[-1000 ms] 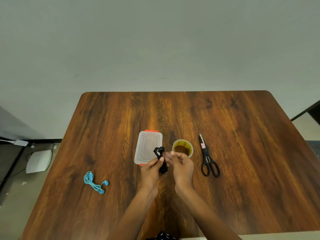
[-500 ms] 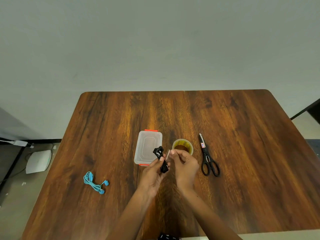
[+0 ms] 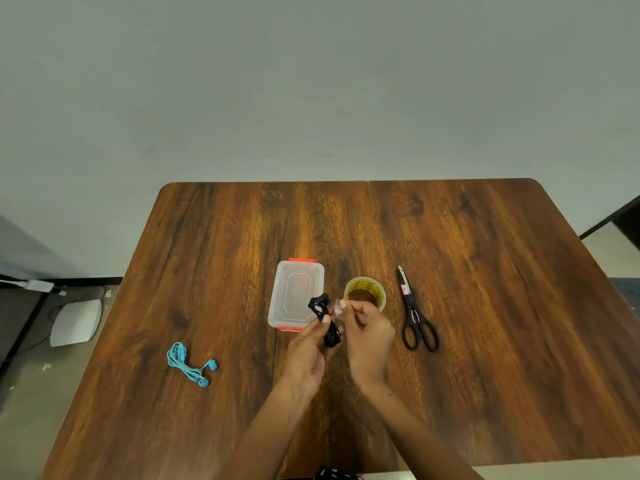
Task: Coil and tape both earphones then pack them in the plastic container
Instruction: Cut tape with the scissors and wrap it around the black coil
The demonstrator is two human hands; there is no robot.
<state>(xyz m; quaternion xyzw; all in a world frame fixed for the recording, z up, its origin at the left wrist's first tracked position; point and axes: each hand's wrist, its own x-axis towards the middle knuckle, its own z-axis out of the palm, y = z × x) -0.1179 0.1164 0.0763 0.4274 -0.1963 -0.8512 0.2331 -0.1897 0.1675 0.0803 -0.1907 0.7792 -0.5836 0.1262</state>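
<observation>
1. The left hand (image 3: 311, 348) has its grip clamped on the coiled black earphones (image 3: 323, 318); thumb and fingers curl round the lower part of the bundle, held above the desk (image 3: 485, 306) near its middle.
2. The earbud end of the black bundle sticks out past the left thumb, toward the far edge of the desk, and shows against the near right corner of the plastic container (image 3: 296, 294).
3. The right hand (image 3: 367, 334) has its grip pinched together on a small piece of clear tape (image 3: 336, 304), just beside the black earphones; whether the tape already touches the cord cannot be told.
4. The tape piece is nearly see-through and small, so its edges are hard to make out. The lower end of the black coil is partly covered by the left fingers.
5. The tape roll (image 3: 365, 292) lies flat on the desk just beyond the right hand, whose knuckles cover its near edge.
6. The plastic container sits just left of the hands, clear with orange clips at its far and near ends. Nothing shows inside it; whether its lid is on cannot be told.
7. The black scissors (image 3: 415, 317) lie closed to the right of the tape roll, blades toward the far edge, handles toward the near edge.
8. The blue earphones (image 3: 188, 365) lie in a loose bundle well apart to the left, toward the desk's near left corner.
9. Both forearms are cut off at the bottom of the view.
</observation>
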